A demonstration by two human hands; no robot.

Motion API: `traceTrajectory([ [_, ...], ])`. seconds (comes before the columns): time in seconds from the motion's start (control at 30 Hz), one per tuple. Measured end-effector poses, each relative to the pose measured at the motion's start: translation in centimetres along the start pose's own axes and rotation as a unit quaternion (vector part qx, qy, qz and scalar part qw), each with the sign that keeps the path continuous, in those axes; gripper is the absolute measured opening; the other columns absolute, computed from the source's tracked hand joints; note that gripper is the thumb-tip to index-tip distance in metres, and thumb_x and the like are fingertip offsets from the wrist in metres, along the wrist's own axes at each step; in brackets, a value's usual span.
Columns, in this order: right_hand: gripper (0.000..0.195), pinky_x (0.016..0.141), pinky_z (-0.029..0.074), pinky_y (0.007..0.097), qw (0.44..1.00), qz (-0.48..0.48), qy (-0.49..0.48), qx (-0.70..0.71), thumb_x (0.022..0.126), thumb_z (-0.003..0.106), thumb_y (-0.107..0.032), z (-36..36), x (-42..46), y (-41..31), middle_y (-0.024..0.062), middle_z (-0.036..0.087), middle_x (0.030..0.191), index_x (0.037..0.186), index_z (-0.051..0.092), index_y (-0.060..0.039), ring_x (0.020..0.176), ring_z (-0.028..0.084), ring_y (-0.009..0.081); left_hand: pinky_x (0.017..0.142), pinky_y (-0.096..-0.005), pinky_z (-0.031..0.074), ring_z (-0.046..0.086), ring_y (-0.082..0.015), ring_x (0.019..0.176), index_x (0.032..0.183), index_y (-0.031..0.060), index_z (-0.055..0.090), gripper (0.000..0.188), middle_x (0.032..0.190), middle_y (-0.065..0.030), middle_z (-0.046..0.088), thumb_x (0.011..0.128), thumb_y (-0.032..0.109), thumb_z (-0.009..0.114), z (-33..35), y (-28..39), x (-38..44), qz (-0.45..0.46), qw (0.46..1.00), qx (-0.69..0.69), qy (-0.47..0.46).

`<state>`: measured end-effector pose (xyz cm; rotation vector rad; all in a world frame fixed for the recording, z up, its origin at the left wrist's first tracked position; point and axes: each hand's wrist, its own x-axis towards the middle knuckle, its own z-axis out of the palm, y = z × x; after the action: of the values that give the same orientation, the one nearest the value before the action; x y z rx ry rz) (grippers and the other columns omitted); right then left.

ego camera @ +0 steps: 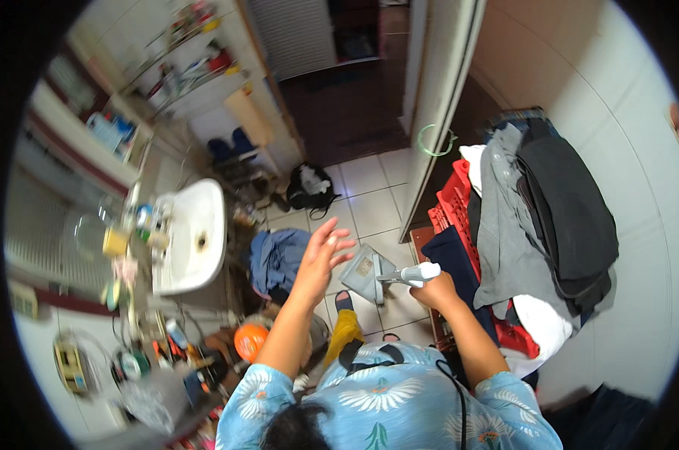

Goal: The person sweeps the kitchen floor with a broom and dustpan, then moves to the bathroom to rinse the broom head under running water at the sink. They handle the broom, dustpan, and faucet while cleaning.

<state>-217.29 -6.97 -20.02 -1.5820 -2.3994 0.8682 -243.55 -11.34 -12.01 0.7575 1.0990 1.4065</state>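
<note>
My right hand (436,291) is closed around the white and grey handle (420,272) of what looks like a long-handled dustpan. Its grey pan (365,271) hangs low over or rests on the tiled floor, between my two hands in the picture. My left hand (324,256) is raised to the left of the pan, fingers apart, and holds nothing. A heap of blue cloth (275,261) lies left of that hand. Whether the pan touches the floor I cannot tell.
A white washbasin (196,242) stands at the left. Folded clothes (564,208) are piled on a red plastic basket (457,208) at the right. A black bag (308,194) lies on the floor near the doorway. An orange round object (251,341) sits at the lower left.
</note>
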Motion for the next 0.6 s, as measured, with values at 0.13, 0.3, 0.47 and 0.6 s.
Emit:
traceTrajectory([
  [0.13, 0.030, 0.069, 0.053, 0.0445, 0.998, 0.010, 0.050, -0.042, 0.067, 0.072, -0.029, -0.7, 0.8, -1.0, 0.0132, 0.069, 0.085, 0.091, 0.068, -0.0130, 0.079, 0.066, 0.0340, 0.096, -0.0295, 0.043, 0.055, -0.0141, 0.107, 0.122, 0.0032, 0.053, 0.032, 0.111, -0.0053, 0.058, 0.096, 0.022, 0.053, 4.1, 2.7, 11.7, 0.076, 0.962, 0.167, -0.200],
  [0.3, 0.031, 0.070, 0.054, 0.0392, 0.989, 0.086, 0.117, 0.041, 0.064, 0.070, -0.025, -1.7, 0.0, -2.9, 0.0116, 0.070, 0.086, 0.091, 0.070, -0.0119, 0.078, 0.067, 0.0329, 0.072, -0.0287, 0.042, 0.052, -0.0145, 0.073, 0.081, 0.0077, 0.051, 0.030, 0.076, -0.0027, 0.054, 0.095, 0.034, 0.044, 8.0, 1.1, 27.7, 0.036, 0.980, 0.036, -0.192],
  [0.47, 0.020, 0.063, 0.053, 0.0400, 0.986, 0.058, 0.156, 0.001, 0.066, 0.072, -0.025, -1.7, -0.2, -3.1, 0.0090, 0.067, 0.077, 0.082, 0.067, -0.0136, 0.071, 0.065, 0.0305, 0.069, -0.0327, 0.040, 0.040, -0.0141, 0.058, 0.063, 0.0136, 0.037, 0.046, 0.058, 0.0001, 0.035, 0.096, 0.046, 0.040, 11.5, -0.6, 35.1, -0.036, 0.948, -0.157, -0.276],
  [0.6, 0.022, 0.063, 0.051, 0.0434, 0.977, 0.071, 0.196, 0.051, 0.064, 0.071, -0.024, -2.5, 0.1, -2.7, 0.0114, 0.066, 0.076, 0.083, 0.066, -0.0131, 0.072, 0.064, 0.0333, 0.052, -0.0283, 0.033, 0.025, -0.0111, 0.047, 0.057, 0.0152, 0.030, 0.050, 0.050, 0.0035, 0.025, 0.097, 0.045, 0.035, 12.3, -1.5, 34.5, -0.063, 0.934, -0.136, -0.324],
])
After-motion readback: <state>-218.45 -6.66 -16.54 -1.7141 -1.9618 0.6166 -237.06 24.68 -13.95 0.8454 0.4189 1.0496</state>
